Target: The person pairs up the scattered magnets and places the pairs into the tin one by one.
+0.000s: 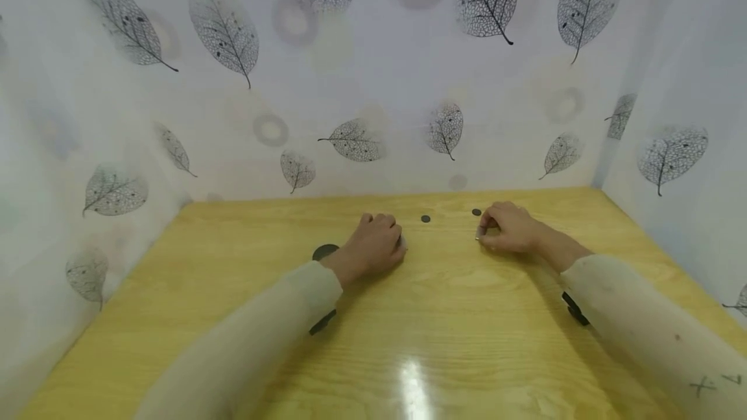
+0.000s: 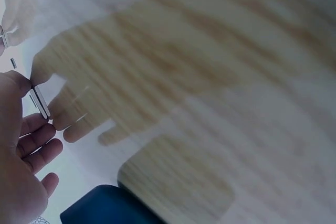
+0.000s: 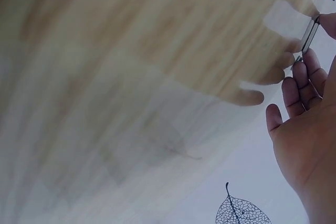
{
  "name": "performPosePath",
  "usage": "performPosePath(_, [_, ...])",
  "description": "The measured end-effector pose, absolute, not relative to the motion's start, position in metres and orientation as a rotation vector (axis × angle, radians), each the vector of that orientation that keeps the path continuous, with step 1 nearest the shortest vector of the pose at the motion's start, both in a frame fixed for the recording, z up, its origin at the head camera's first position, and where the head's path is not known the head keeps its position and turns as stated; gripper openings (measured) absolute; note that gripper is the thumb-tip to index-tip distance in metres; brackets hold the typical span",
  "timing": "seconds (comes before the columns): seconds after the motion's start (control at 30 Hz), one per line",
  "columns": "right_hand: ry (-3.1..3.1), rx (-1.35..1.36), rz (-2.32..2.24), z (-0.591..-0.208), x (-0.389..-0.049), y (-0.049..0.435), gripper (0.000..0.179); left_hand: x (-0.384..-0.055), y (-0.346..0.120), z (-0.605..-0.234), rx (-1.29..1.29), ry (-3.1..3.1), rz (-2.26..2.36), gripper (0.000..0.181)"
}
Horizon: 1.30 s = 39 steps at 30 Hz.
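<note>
In the head view my left hand (image 1: 373, 245) is low over the wooden table, left of centre. Between thumb and finger it pinches a thin flat piece (image 2: 40, 102), seen nearly edge-on in the left wrist view; its kind is unclear. Farther right, my right hand (image 1: 509, 229) pinches another thin, pale-edged piece (image 3: 310, 35) the same way. The other fingers are loosely bent, close to the tabletop. Two small dark discs (image 1: 425, 218) lie flat between and just behind the hands. Part of a larger dark disc (image 1: 324, 251) shows behind the left wrist.
The glossy wooden table (image 1: 443, 329) mirrors the hands in the wrist views. White leaf-printed sheets (image 1: 397, 70) enclose its back and sides. Dark wrist devices (image 1: 574, 308) hang under both forearms.
</note>
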State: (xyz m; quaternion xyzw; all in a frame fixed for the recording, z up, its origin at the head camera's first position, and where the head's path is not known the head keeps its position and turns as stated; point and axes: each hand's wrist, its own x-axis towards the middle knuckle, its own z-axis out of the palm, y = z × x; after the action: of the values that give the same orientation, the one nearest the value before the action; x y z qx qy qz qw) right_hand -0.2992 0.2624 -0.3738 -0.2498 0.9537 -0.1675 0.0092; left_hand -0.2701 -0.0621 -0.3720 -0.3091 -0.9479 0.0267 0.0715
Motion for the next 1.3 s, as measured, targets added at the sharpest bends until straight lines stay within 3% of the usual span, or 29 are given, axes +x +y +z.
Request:
performPosePath(0.93, [2.995,-0.799,-0.53,-0.374,-0.3,0.242,0.022,-0.267,-0.061,-0.368,-0.951,-2.841,0.105,0.034])
performPosePath(1.3, [2.96,-0.893,-0.507,-0.372,-0.304,0.239,0.011,-0.27,-0.06,-0.369,-0.992,-2.846,0.098,0.036])
